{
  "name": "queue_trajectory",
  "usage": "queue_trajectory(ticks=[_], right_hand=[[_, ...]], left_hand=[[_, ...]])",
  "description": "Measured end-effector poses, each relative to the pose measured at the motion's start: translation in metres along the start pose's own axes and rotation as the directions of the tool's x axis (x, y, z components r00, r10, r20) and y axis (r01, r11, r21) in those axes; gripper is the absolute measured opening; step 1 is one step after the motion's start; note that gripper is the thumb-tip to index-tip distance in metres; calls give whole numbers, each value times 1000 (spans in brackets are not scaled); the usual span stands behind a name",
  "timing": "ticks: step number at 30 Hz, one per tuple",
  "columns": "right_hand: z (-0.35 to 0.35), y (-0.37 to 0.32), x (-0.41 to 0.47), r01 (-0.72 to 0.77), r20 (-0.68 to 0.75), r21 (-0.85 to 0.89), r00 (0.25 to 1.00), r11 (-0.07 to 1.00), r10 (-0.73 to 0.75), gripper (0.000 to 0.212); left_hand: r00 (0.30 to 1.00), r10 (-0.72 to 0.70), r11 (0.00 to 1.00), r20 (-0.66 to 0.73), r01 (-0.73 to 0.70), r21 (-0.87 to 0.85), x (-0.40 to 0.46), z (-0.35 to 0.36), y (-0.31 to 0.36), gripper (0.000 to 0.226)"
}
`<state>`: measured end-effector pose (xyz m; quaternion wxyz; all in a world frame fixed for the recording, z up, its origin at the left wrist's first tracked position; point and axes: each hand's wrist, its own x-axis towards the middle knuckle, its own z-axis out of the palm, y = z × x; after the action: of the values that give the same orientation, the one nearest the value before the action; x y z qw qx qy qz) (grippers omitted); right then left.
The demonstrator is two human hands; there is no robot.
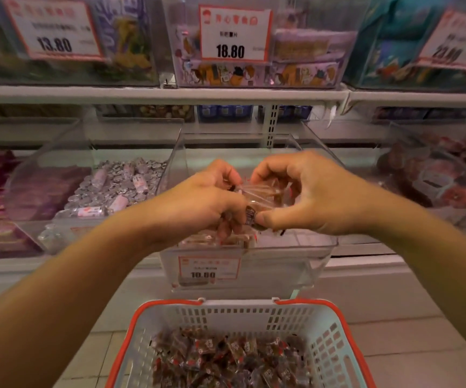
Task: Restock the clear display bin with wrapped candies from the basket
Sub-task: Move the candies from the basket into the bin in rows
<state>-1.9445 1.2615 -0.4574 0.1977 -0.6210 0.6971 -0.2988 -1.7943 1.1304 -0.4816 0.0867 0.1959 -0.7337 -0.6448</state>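
1. Head view: both hands meet over the clear display bin [250, 249], at about 12 o'clock from the basket [243, 312] below.
2. The left hand [198, 203] curls its fingers round a clump of wrapped candies [257, 197]; the right hand [310, 197] holds the same clump from the 3 o'clock side, thumb pressed on a dark wrapper at its lower edge.
3. The clump sits above the bin's open top, inside the line of its two flared side walls, which rise at 10 and 2 o'clock from the hands.
4. A thin layer of candies lies on the bin floor just under the hands, near the front wall; the back of the bin looks bare.
5. The bin's front lip runs just below the wrists and carries a price tag [208, 271] reading 10.80.
6. The basket's far rim, white mesh with an orange edge, sits at 6 o'clock from the bin, apart from it, with open floor between. More candies fill its bottom.
7. A neighbouring bin of silver sweets [114, 189] lies at 9 o'clock, close to the left forearm.
8. An upper shelf edge [159, 95] crosses at 12 o'clock, well above the hands.
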Motion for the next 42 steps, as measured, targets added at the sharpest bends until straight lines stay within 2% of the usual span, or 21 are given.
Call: queue_trajectory(ticks=[4, 6, 8, 10, 12, 14, 16, 18, 22, 24, 27, 31, 37, 40, 42], right_hand=[[5, 21, 21, -72, 11, -169, 997, 983, 75, 27], [3, 28, 28, -83, 65, -252, 993, 964, 102, 26], [0, 34, 31, -93, 111, -296, 985, 951, 131, 26], [-2, 37, 30, -102, 192, -323, 966, 941, 171, 27], [1, 39, 31, -82, 279, -394, 938, 916, 204, 30], [13, 39, 34, -57, 343, -418, 914, 907, 216, 33], [29, 40, 39, -38, 396, -399, 894, 916, 210, 33], [43, 44, 46, -40, 391, -395, 897, 918, 207, 33], [57, 46, 56, -23, 265, -369, 956, 929, 129, 46], [60, 46, 57, -20, 247, -340, 963, 940, 110, 48], [61, 50, 55, -5, 180, -436, 979, 900, 93, 41], [62, 50, 55, -3, 173, -503, 979, 864, 105, 45], [51, 48, 55, -79, 205, -370, 965, 926, 164, 38], [37, 37, 51, -32, 92, -375, 993, 926, 72, 20], [27, 25, 41, 17, 34, -343, 999, 939, -5, 14]], left_hand=[[999, -48, 997, -9, 47, -67, 27, -5, -23, 32], [996, -89, 996, -13, 89, -3, 36, -9, -31, 35], [991, -56, 982, -123, 77, 172, 42, -15, -37, 31], [968, 70, 909, -240, 37, 415, 44, -21, -45, 30], [965, 137, 805, -224, 24, 592, 43, -22, -53, 27], [979, 107, 690, -174, 53, 722, 42, -22, -61, 15], [988, 55, 618, -146, 81, 782, 41, -21, -64, 6], [993, 24, 583, -119, 83, 808, 40, -19, -64, 12], [997, -32, 568, -68, 74, 820, 38, -20, -59, 18], [997, -78, 582, -29, 69, 810, 38, -21, -55, 30], [994, -109, 593, -33, 91, 800, 40, -22, -55, 53], [996, -63, 544, -69, 93, 834, 43, -22, -61, 45], [991, -118, 514, -59, 111, 851, 44, -20, -55, 39], [993, -89, 545, -71, 109, 831, 40, -22, -46, 31], [996, 29, 583, -88, 55, 811, 32, -19, -37, 23]])
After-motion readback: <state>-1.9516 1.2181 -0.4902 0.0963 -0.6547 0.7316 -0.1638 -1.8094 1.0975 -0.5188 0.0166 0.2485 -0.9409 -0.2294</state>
